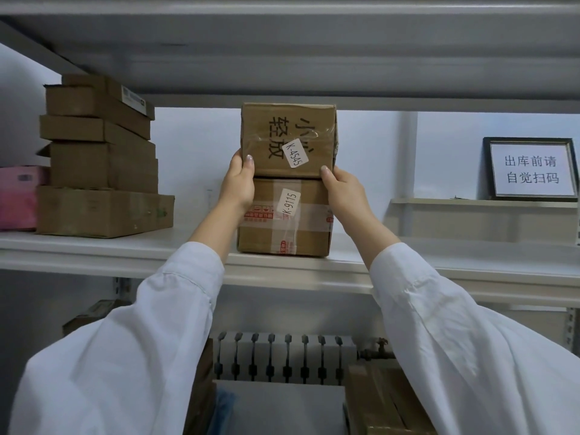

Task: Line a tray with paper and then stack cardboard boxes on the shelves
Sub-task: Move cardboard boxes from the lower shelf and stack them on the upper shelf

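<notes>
A brown cardboard box labelled K-4545 (287,139) sits on top of a taped box labelled K-9115 (284,221), which stands on the white shelf (125,246). My left hand (238,182) grips the upper box at its lower left corner, thumb on the front face. My right hand (342,186) grips its lower right corner the same way. Both arms reach up in white sleeves.
A stack of several cardboard boxes (100,158) fills the shelf's left side, with a pink package (17,197) beside it. A framed sign (532,169) stands at the back right. Below the shelf are a radiator (282,356) and more boxes (386,400).
</notes>
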`<state>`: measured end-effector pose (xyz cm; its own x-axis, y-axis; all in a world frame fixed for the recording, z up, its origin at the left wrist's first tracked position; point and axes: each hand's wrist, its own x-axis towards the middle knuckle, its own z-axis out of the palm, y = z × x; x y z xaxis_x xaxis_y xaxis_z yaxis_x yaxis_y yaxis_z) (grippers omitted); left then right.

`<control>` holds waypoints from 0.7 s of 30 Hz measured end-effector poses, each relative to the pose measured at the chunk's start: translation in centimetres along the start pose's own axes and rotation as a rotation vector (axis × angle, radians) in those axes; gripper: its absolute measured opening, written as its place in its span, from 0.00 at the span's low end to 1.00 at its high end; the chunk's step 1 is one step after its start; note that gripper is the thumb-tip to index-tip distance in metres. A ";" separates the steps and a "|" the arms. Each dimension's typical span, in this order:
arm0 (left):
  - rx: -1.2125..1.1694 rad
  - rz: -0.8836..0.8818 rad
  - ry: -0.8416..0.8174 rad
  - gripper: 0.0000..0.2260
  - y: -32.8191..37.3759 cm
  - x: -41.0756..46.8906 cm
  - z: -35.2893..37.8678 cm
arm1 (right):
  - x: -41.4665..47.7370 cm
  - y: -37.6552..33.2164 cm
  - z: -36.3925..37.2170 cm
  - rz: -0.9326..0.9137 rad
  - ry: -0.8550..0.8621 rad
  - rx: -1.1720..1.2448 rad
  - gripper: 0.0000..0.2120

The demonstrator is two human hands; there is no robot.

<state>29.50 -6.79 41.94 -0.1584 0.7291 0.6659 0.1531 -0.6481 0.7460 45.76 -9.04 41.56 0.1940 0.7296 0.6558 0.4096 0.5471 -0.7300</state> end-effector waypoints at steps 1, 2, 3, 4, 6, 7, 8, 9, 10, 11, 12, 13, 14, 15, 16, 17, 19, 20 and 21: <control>-0.009 -0.013 0.004 0.18 -0.1 0.0 0.0 | 0.0 0.1 0.0 0.001 0.005 0.004 0.22; -0.016 -0.026 0.006 0.18 -0.1 0.0 0.0 | 0.0 0.2 0.0 0.004 0.007 0.012 0.22; -0.025 -0.039 0.007 0.17 -0.1 0.0 0.0 | 0.1 0.3 0.0 0.011 0.005 0.024 0.21; -0.033 -0.053 0.013 0.17 0.1 0.0 -0.1 | 0.1 0.3 0.0 0.016 -0.003 0.039 0.20; -0.027 -0.060 0.031 0.18 0.1 -0.2 0.0 | 0.0 0.5 -0.2 0.048 -0.036 0.083 0.19; -0.011 -0.049 0.038 0.19 0.1 -0.3 0.0 | 0.0 0.6 -0.3 0.074 -0.050 0.113 0.22; 0.008 -0.035 0.048 0.21 0.1 -0.5 0.2 | -0.3 0.9 -0.5 0.103 -0.055 0.144 0.25; 0.020 -0.018 0.061 0.22 -0.1 -0.9 0.3 | -0.6 1.2 -0.7 0.121 -0.043 0.172 0.29; 0.023 0.002 0.080 0.23 -0.4 -1.3 0.5 | -0.9 1.5 -1.0 0.114 -0.015 0.190 0.30; 0.022 0.021 0.110 0.23 -0.7 -1.7 0.8 | -1.2 1.9 -1.3 0.092 0.023 0.198 0.29; 0.031 0.033 0.146 0.24 -0.9 -2.2 1.0 | -1.6 2.2 -1.5 0.066 0.059 0.199 0.27; 0.048 0.037 0.191 0.24 -1.1 -2.8 1.4 | -2.1 2.6 -1.8 0.051 0.086 0.197 0.25; 0.075 0.039 0.245 0.24 -1.1 -3.4 1.8 | -2.5 2.8 -2.0 0.044 0.102 0.198 0.23; 0.105 0.039 0.298 0.24 -1.1 -4.2 2.3 | -3.0 3.2 -2.4 0.045 0.106 0.198 0.21; 0.122 0.045 0.343 0.23 -0.9 -4.8 2.6 | -3.4 3.4 -2.5 0.043 0.102 0.202 0.18; 0.126 0.052 0.369 0.23 -0.8 -5.5 3.1 | -3.8 3.7 -2.9 0.041 0.096 0.200 0.16; 0.130 0.059 0.411 0.24 -0.6 -6.5 3.8 | -4.6 4.2 -3.5 0.031 0.087 0.193 0.12; 0.144 0.061 0.431 0.24 -0.6 -7.1 4.2 | -5.0 4.5 -3.8 0.027 0.081 0.186 0.12; 0.163 0.071 0.449 0.25 -0.6 -7.6 4.5 | -5.4 4.8 -4.1 0.020 0.074 0.177 0.12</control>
<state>35.02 -10.98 36.36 -0.5418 0.4942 0.6799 0.3238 -0.6238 0.7114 50.35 -12.03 35.36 0.2684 0.7121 0.6488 0.2437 0.6014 -0.7609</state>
